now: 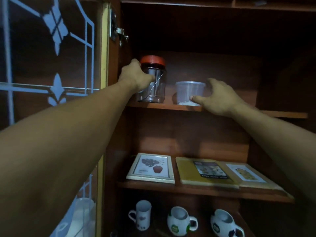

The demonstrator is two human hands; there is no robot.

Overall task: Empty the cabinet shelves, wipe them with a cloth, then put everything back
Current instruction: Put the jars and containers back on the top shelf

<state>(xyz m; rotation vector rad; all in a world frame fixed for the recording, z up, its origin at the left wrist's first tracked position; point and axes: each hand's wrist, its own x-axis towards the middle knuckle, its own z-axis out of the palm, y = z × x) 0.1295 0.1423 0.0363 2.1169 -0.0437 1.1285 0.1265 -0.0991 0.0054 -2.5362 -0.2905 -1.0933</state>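
Bottom shelf: three mugs (181, 221). Middle shelf: two frames (151, 167) and one book (205, 170), lying flat. Top shelf (171, 107): one jar (157, 89), one tub (188, 91), standing near each other. Left grip (136, 76) is wrapped round the jar's body below the red lid (153, 59). Right grip (220, 98) has its thumb on the tub's front wall and its fingers behind; whether it clamps cannot be told. Judgement: both are clear, light and smooth. The thin tub will flex, so hold it low and level.
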